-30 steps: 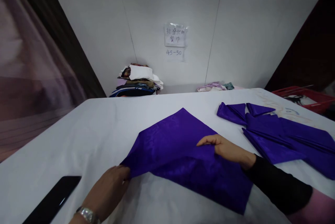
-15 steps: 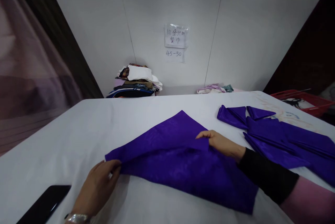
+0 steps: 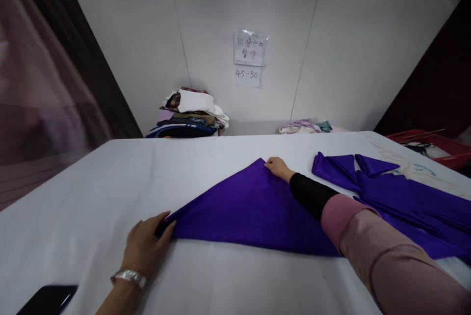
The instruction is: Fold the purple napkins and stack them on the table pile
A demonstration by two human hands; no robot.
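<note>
A purple napkin lies doubled into a triangle on the white-covered table, its peak pointing away from me. Its left corner is pinched between the thumb and fingers of my left hand, which wears a metal wristband. At the far peak, my right hand grips the edge with its fingertips. My right forearm, in a black cuff and pink sleeve, hides the napkin's right part. More purple napkins lie to the right, several of them overlapping, some folded.
A dark phone rests at the near left. Behind the table stand a stack of folded clothes and a low pile of fabric. A red basket is at the far right. Handwritten paper signs hang on the wall.
My right hand has carried the napkin's near edge away from me to the far peak, so the cloth is now a triangle. My left hand has kept hold of the left corner.
</note>
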